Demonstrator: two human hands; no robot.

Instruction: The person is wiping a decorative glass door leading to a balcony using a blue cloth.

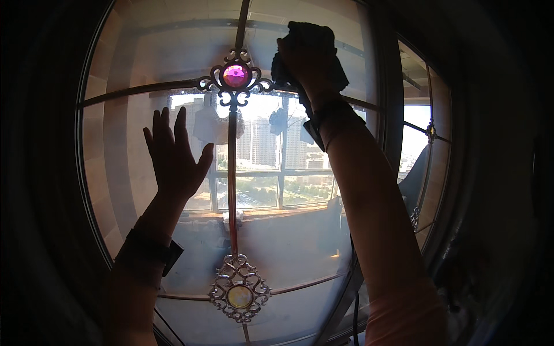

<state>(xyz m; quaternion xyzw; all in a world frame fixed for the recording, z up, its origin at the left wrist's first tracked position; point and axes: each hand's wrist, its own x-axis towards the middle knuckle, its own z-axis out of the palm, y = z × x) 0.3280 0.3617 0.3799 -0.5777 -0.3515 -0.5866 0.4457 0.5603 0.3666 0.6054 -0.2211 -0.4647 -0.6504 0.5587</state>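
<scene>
My right hand (305, 65) is raised at the upper right, shut on a dark cloth (318, 36) that lies against the decorative window (277, 229) or just before it. Part of the cloth hangs below the palm. My left hand (175, 158) is up at the left, fingers apart with nothing in it; whether it touches the glass I cannot tell. Between the hands, metal bars cross at a scrolled ornament with a pink faceted gem (236, 75). A second scrolled ornament with a pale yellow gem (239, 296) sits lower down. Dark bands with small flat devices circle both wrists.
A dark frame (389, 99) borders the panel at the right, with another ornamented pane (437, 173) beyond it. Behind the glass are an outer window and tall buildings (259, 140). A dark cable (356, 315) runs down near the lower right.
</scene>
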